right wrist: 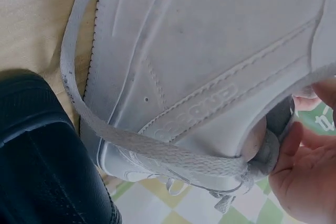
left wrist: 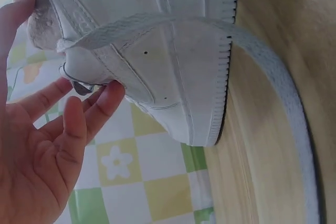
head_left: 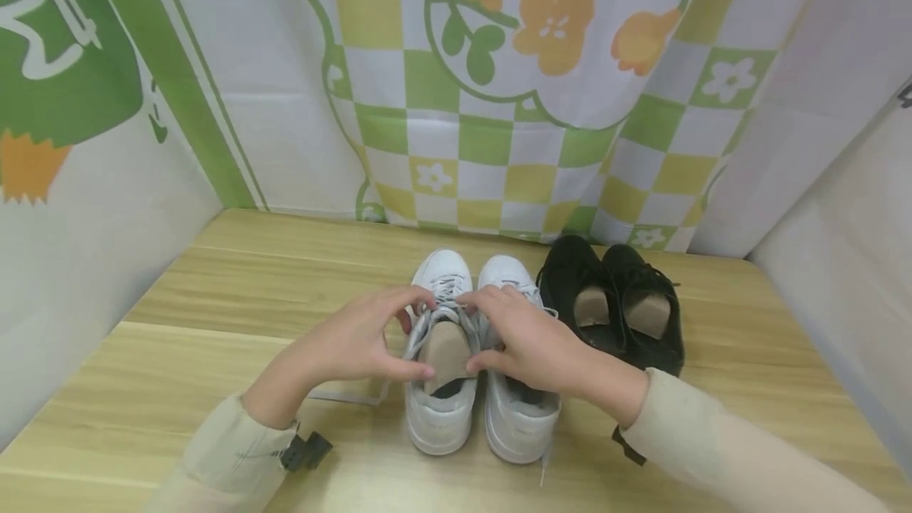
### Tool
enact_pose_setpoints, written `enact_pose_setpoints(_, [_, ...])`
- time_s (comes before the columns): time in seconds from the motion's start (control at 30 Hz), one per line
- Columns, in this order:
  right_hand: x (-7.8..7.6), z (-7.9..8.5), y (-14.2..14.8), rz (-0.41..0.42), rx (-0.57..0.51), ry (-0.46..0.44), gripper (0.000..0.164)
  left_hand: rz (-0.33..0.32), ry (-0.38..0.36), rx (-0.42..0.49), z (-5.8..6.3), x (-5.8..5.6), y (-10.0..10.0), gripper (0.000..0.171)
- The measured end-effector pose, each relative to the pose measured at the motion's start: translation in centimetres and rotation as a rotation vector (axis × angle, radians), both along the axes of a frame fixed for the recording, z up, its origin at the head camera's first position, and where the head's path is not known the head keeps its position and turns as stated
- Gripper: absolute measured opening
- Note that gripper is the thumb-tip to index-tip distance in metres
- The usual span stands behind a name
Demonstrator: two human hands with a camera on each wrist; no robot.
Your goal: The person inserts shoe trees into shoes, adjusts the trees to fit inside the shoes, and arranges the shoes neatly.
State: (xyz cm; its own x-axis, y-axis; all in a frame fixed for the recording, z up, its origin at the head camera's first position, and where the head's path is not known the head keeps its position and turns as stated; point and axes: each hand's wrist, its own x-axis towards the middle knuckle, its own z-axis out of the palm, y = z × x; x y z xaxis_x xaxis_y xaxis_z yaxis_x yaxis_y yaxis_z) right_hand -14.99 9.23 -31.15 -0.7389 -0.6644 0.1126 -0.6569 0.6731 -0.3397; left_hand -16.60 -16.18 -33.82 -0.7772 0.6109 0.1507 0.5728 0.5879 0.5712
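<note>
A pair of white lace-up sneakers stands side by side, heels toward me. Over the left sneaker [head_left: 440,422] both hands reach from either side. My left hand [head_left: 359,339] arches over its left edge, with fingertips at the laces [head_left: 447,289] and the thumb apart, near a beige insert [head_left: 443,351] in the opening. From the other side comes my right hand [head_left: 530,335], above the right sneaker [head_left: 523,426]; its fingertips touch the lace area and its thumb lies by the insert. In the left wrist view, fingertips touch the sneaker's upper [left wrist: 142,66] beside the tongue.
A pair of black shoes [head_left: 570,267] with beige inserts stands to the right of the sneakers. A loose white lace [head_left: 349,397] trails left across the wooden tabletop [head_left: 235,291]. Behind hangs a patterned green-and-yellow checked cloth [head_left: 484,141].
</note>
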Motion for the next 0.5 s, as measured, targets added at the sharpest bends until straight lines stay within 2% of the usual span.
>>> enact_pose_setpoints(0.17, [0.16,-0.05,-0.38,-0.058,0.034,0.004,0.063,-0.004,0.023,-0.008,-0.13,0.05,-0.01,0.075])
enact_pose_setpoints(0.5, [-0.04,-0.29,-0.95,-0.069,0.066,0.084,0.052,-0.004,0.066,-0.035,0.08,0.28,0.12,0.075])
